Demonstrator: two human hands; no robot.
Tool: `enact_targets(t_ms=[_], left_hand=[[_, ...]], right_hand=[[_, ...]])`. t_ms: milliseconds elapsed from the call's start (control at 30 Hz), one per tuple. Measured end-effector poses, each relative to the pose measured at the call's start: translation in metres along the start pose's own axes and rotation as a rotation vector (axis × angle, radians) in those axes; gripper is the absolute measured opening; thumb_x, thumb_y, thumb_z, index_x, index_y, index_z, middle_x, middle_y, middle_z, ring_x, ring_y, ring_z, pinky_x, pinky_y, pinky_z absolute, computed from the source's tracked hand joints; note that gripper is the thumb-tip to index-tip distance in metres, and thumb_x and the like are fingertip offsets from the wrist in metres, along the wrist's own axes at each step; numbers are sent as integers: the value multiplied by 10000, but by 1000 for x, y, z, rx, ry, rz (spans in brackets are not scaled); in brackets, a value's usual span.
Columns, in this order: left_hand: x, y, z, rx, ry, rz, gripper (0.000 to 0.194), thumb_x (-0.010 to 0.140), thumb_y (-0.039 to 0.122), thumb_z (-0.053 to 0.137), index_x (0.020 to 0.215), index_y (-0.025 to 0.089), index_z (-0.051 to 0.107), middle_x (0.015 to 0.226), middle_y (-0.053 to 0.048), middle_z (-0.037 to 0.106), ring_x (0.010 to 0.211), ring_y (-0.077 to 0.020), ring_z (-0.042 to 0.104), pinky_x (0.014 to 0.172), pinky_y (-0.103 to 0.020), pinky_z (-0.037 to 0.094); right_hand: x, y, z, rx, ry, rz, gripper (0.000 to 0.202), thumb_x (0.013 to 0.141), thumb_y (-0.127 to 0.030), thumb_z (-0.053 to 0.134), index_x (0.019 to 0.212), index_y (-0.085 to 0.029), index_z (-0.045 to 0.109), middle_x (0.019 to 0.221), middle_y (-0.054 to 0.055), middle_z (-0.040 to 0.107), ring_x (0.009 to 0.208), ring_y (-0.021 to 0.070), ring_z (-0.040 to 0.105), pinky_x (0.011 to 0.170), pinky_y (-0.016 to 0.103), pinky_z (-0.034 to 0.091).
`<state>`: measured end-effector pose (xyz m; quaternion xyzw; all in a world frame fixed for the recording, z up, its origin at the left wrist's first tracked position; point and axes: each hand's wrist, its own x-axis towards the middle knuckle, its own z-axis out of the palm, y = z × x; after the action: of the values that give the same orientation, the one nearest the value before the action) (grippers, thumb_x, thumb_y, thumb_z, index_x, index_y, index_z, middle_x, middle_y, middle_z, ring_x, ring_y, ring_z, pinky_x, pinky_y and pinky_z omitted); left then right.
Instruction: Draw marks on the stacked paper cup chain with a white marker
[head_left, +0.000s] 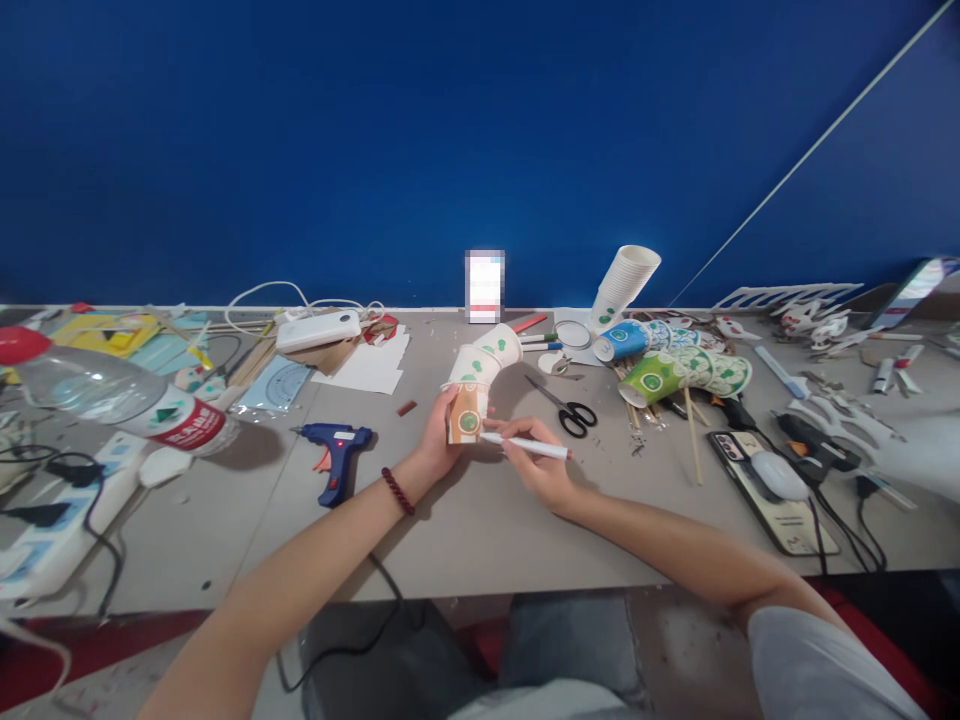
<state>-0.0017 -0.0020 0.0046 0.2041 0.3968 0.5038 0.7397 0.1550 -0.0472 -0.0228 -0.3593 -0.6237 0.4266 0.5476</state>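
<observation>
Bare forearms (300,590) over grey worktop (525,560). Left hand (439,435) curled round bent chain of white and brown paper cups (472,370), mid-worktop; right hand (540,465) pinching slim white marker (549,449), tip at brown end. Outward: blue glue gun (339,455) left, black-handled scissors (559,400) right.

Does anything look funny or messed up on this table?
I see no spill. The oddest thing is the paper cups in the left hand: they join in a bend instead of stacking straight. To the right, a green cup row lies on its side, bent too.
</observation>
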Motion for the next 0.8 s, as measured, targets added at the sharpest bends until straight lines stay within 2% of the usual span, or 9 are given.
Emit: enact_targets(t_ms=[200,433,600,800], left_hand=[[0,0,0,11,14,4,383,835,483,569,990,146,665,811,-91,738,718,-247,726,650,-338,554],[2,-2,-3,1,-8,-9,408,831,500,573,995,138,666,794,-91,736,676,-243,723,643,-345,558],[1,-1,-1,5,-30,12,391,843,487,559,944,128,676,786,-95,736,670,-235,719,632,-333,555],[0,0,2,-2,4,44,350,841,454,569,930,134,680,805,-80,738,697,-208,709,643,-299,550]], right_hand=[[0,-1,0,1,-11,-8,272,924,-505,613,848,-244,602,817,50,708,1122,320,717,913,466,561],[-1,3,0,25,-9,0,227,938,-480,604,922,-253,595,1008,84,751,1124,292,713,956,468,538],[0,2,1,2,4,-4,194,942,-445,611,934,-252,593,1045,93,762,1052,271,732,925,453,548],[0,-2,0,14,-29,-25,239,937,-474,602,862,-247,597,811,47,709,1132,312,712,912,452,561]])
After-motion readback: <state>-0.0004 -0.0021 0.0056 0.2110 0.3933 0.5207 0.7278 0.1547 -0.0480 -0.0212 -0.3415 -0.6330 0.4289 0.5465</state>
